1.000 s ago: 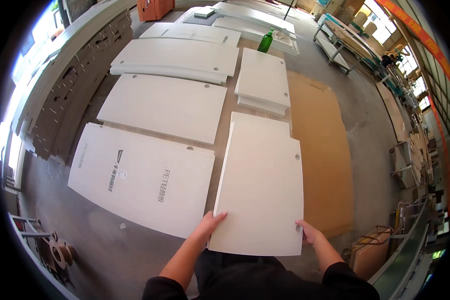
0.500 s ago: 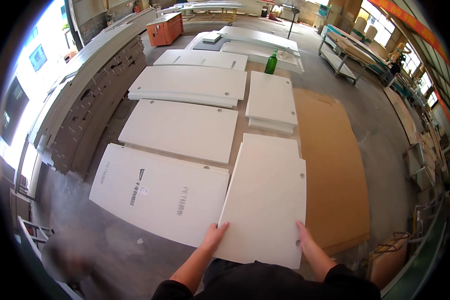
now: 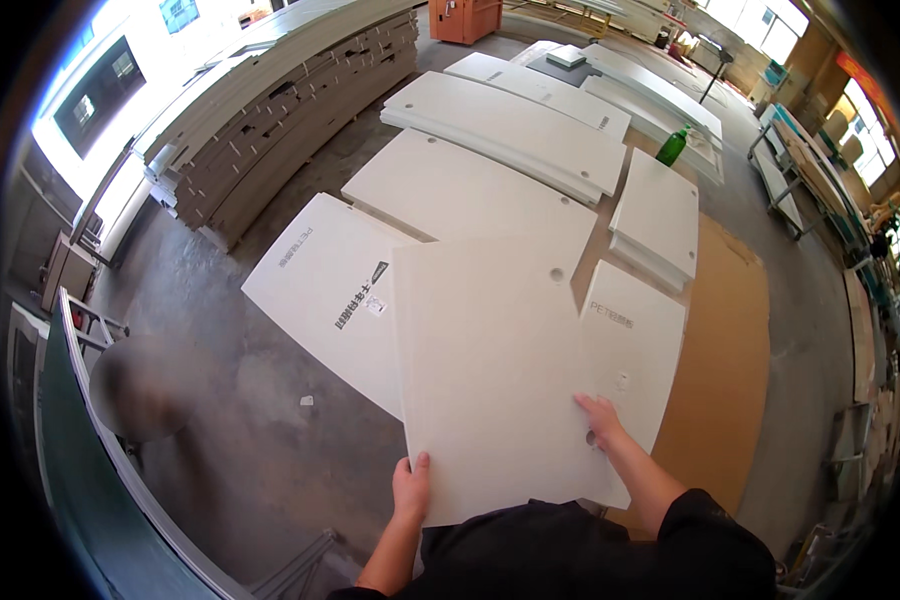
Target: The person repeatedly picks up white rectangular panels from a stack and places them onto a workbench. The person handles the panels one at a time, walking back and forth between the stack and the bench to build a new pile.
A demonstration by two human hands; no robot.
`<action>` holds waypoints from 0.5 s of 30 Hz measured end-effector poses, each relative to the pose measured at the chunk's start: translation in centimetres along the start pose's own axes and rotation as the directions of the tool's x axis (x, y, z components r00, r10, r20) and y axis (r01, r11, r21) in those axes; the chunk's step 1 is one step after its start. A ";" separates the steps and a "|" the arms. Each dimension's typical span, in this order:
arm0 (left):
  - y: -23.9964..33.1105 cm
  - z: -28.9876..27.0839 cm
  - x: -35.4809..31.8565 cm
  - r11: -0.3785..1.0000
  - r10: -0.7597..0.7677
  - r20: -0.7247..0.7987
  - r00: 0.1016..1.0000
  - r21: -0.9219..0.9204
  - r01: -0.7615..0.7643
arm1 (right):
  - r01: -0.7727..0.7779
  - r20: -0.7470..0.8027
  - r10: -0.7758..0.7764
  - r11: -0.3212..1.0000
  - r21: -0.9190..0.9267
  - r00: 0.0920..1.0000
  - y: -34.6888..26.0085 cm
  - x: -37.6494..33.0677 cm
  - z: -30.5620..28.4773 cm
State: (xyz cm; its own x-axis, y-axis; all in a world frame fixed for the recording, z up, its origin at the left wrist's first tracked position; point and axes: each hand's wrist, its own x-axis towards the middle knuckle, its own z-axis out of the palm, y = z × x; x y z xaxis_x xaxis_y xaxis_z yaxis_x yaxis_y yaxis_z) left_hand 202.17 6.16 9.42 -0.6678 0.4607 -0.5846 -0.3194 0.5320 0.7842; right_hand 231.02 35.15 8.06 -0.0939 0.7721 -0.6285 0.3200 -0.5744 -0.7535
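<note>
My left hand (image 3: 410, 487) is closed on the left edge of a white cabinet panel (image 3: 490, 375), near its close corner. My right hand (image 3: 602, 418) grips the same panel's right edge, beside one of two round hinge holes along that side. The panel is close to my body and turned slightly. Under its right side lies another white panel (image 3: 635, 350) with printing and a small label. Its far left part covers some of a printed white panel (image 3: 320, 285) on the left.
White panels (image 3: 470, 190) lie in stacks beyond. A green bottle (image 3: 673, 147) stands on the right-hand stack (image 3: 655, 205). Brown board (image 3: 735, 340) lies at right. A tall pile of boards (image 3: 290, 110) stands at far left, and a dark green surface with a metal edge (image 3: 105, 470) at near left.
The panel in my hands has come off the right-hand pile and moved left, overlapping the left printed panel. A printed panel beneath it now shows. The view has turned left.
</note>
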 end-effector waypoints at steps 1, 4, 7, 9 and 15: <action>-1.5 -1.4 -0.4 0.997 -0.005 -0.046 0.999 -0.072 0.001 | 0.030 0.109 -0.029 1.000 0.000 0.994 -1.3 -0.2 2.3; -2.4 -3.9 -2.0 0.970 -0.066 -0.187 0.980 -0.243 0.019 | 0.060 0.291 -0.003 0.980 -0.188 0.957 -4.0 0.3 8.7; -3.5 -5.9 -3.3 0.949 -0.146 -0.251 0.957 -0.309 0.063 | 0.068 0.408 0.071 0.946 -0.317 0.910 -5.9 0.1 13.8; -4.7 -6.6 -3.3 0.925 -0.195 -0.242 0.951 -0.367 0.096 | 0.153 0.475 0.040 0.921 -0.360 0.879 -5.7 1.2 15.6; -6.8 -6.0 -1.5 0.863 -0.181 -0.171 0.968 -0.500 0.073 | 0.271 0.509 -0.029 0.872 -0.407 0.860 -7.9 2.5 18.8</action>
State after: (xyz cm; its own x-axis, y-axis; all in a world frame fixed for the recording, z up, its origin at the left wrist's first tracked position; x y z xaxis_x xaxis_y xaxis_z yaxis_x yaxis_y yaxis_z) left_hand 201.31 -2.41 6.21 -0.7037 0.2285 -0.6728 -0.6607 0.1378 0.7379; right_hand 210.57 36.48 8.80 -0.5702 0.5425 -0.6169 0.6378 -0.1810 -0.7487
